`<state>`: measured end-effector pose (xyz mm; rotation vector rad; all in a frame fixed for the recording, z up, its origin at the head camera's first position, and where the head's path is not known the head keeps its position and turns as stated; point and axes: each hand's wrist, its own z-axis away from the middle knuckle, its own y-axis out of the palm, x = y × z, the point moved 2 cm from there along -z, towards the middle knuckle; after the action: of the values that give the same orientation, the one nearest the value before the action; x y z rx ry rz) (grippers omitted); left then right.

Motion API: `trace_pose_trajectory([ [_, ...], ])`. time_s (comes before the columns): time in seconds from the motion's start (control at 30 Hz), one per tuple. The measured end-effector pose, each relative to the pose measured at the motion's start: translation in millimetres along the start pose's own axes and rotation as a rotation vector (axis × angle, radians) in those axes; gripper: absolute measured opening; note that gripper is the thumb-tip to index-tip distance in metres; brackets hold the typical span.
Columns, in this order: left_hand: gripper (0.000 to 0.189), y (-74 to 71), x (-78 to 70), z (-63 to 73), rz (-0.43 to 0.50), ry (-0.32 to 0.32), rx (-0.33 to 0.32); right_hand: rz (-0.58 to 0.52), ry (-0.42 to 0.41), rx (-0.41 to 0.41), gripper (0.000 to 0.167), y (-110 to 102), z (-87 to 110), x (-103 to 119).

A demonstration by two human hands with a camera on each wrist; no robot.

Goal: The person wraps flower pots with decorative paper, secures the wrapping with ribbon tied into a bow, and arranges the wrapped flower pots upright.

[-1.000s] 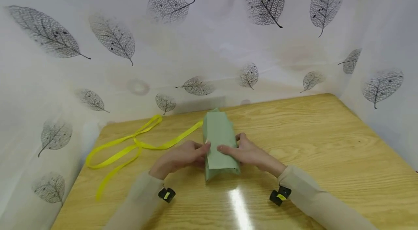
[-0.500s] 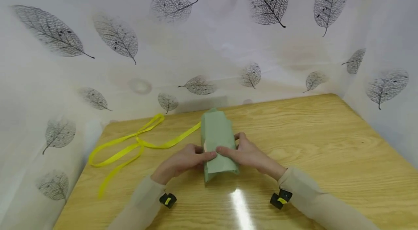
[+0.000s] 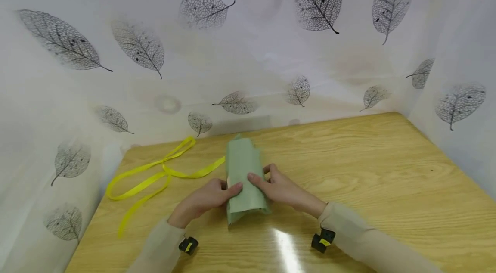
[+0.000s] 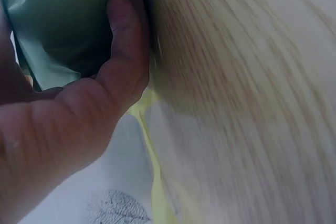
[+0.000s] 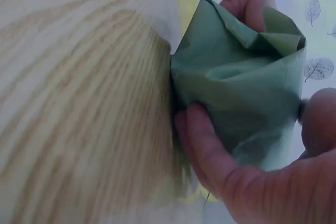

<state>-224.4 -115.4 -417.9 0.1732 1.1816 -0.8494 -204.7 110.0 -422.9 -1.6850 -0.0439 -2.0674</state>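
A package wrapped in pale green paper (image 3: pixel 242 165) lies lengthwise on the table between both hands. My left hand (image 3: pixel 207 200) grips its left side, thumb on top near the close end and fingers low along the side. On the right side my right hand (image 3: pixel 284 189) holds it the same way, thumb over the top. The right wrist view shows creased, loosely folded paper (image 5: pixel 236 61) at one end of the package. In the left wrist view the left fingers (image 4: pixel 123 40) press on the green side close to the tabletop. What the paper wraps is hidden.
A yellow ribbon (image 3: pixel 197 174) lies in loops on the left of the wooden table (image 3: pixel 368 169), one end running up to the package. Behind the table hangs a white leaf-print cloth (image 3: pixel 263 49). Black wrist cameras (image 3: pixel 323 240) sit at both cuffs.
Both hands have shifted the package left and slightly nearer. It now covers more of the ribbon's right end. The left thumb moved further onto the top, then back toward the left edge.
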Motion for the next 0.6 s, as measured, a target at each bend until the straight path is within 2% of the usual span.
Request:
trace_pose_trajectory([
  [0.13, 0.064, -2.2, 3.1, 3.7, -0.028, -0.007, -0.037, -0.036, -0.05, 0.076, 0.058, -3, -7.6, -3],
  [0.27, 0.061, -3.8, 4.6, 1.8, -0.018, -0.049, -0.073, -0.075, -0.059, 0.142, 0.046, -15, -18.3, -4],
  [0.43, 0.062, -7.2, 6.2, 1.4, -0.013, -0.068, -0.072, 0.005, -0.035, 0.041, 0.039, -45, -55.6, -4],
  [0.53, 0.06, -7.1, 6.1, 1.6, -0.004, -0.066, -0.062, 0.092, -0.08, -0.021, 0.036, -62, -86.6, -3],
  [0.6, 0.059, -6.0, 6.6, 1.1, 0.003, -0.064, -0.052, 0.171, -0.139, -0.031, 0.034, -69, -106.3, -3],
])
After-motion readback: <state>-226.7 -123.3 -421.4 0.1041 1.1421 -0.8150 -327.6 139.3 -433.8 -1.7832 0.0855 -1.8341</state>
